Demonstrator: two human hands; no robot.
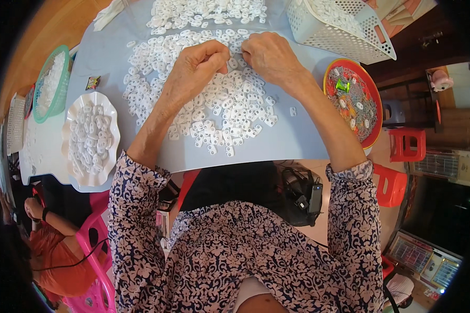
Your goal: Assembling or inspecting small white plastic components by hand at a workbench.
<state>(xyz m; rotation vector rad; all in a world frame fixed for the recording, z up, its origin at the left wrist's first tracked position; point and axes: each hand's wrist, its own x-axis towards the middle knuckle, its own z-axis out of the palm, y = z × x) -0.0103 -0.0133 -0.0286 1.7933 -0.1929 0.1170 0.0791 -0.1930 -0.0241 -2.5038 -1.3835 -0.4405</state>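
Note:
A wide heap of small white plastic pieces point(235, 112), many with two dark holes, spreads over the pale blue table point(303, 138). Above its far part, my left hand point(199, 67) is closed, thumb pressed against the curled fingers. My right hand point(271, 58) faces it a short gap away, fingers curled down and closed among the pieces. Whatever either hand pinches is too small or hidden to make out. More of the same pieces fill a clear tray point(222, 28) just beyond my hands.
At the right stand a white perforated basket point(344, 39) of white pieces and a red bowl point(378, 112) of small grey metal parts. Leftward are a white scalloped dish point(116, 128) and a green basket point(62, 99). A person in orange point(70, 266) sits at lower left.

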